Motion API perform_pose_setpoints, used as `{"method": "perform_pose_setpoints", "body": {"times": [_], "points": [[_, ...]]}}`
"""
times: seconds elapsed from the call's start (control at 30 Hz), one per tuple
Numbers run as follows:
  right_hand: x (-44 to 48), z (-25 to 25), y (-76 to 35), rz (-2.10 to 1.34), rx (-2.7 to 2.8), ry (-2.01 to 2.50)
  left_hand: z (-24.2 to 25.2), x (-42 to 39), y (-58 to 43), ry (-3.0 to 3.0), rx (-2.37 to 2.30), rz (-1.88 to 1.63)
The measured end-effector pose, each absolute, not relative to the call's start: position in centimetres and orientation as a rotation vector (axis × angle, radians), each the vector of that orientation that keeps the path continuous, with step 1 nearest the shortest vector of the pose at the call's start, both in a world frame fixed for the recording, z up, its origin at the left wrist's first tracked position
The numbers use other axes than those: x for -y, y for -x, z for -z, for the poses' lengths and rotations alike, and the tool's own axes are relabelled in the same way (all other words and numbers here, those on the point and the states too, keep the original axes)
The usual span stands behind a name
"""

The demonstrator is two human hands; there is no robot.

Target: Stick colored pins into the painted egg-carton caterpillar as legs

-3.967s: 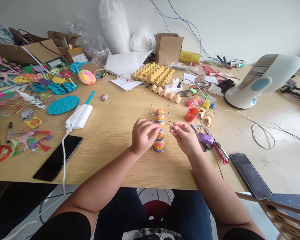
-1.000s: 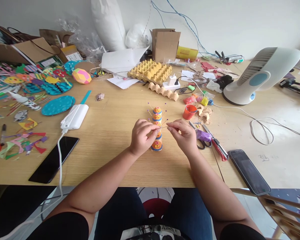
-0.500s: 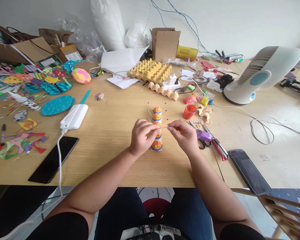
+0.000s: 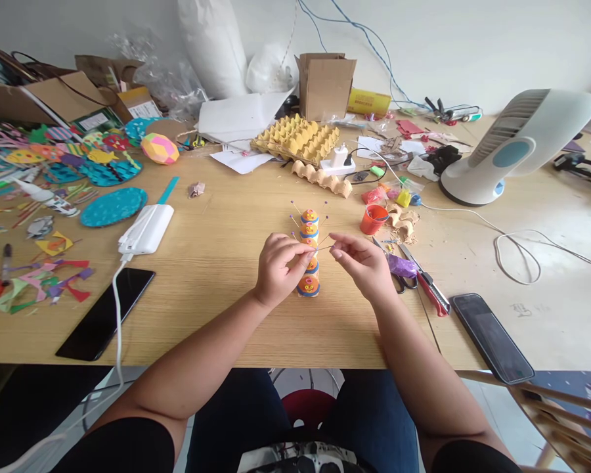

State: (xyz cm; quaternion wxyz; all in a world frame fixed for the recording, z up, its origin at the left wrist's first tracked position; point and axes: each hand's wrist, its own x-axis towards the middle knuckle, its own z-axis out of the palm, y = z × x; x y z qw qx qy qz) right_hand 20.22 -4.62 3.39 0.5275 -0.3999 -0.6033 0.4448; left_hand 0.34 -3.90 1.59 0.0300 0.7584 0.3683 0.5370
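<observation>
My left hand (image 4: pixel 282 268) pinches one end of a thin stick (image 4: pixel 324 248) between thumb and fingertips. At the stick's other end, my right hand (image 4: pixel 364 268) closes thumb and forefinger by a small purple tip. Beneath the hands stands a row of orange egg-carton cups (image 4: pixel 308 285) with painted faces and blue bands, running away from me. Several thin sticks with purple ends poke out from the far cups on both sides. My fingers partly hide the middle cups.
Right of the hands lie scissors (image 4: pixel 402 284), a red utility knife (image 4: pixel 433 294), a phone (image 4: pixel 492 336) and an orange cup (image 4: pixel 373 221). A white fan (image 4: pixel 502 154) stands beyond. Leftward are a power bank (image 4: pixel 148 230), a black phone (image 4: pixel 106 315) and paper scraps (image 4: pixel 49 282). Yellow egg trays (image 4: pixel 295 138) lie behind.
My right fingertips have loosened and lifted slightly, so the purple tip of the stick shows more. My left hand is almost still.
</observation>
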Motion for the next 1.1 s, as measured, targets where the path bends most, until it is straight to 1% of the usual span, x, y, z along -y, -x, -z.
{"method": "perform_pose_setpoints", "body": {"times": [0.07, 0.13, 0.4, 0.8, 1.1], "points": [[4.53, -3.44, -20.32, -1.176, 1.364, 0.987, -1.57, 3.89, -0.36, -2.333, -1.131, -1.658], [4.46, -3.42, -20.34, -1.22, 1.311, 1.009, -1.55, 3.88, -0.39, -2.333, -1.131, -1.655], [4.42, -3.06, -20.08, -1.249, 1.22, 0.998, -1.57, 3.98, -0.44, -2.334, -1.129, -1.641], [4.93, -3.11, -19.52, -1.137, 1.232, 1.054, -1.58, 4.16, -0.52, -2.332, -1.122, -1.646], [4.62, -2.96, -19.77, -1.258, 1.202, 0.973, -1.6, 4.05, -0.48, -2.31, -1.196, -1.616]]}}
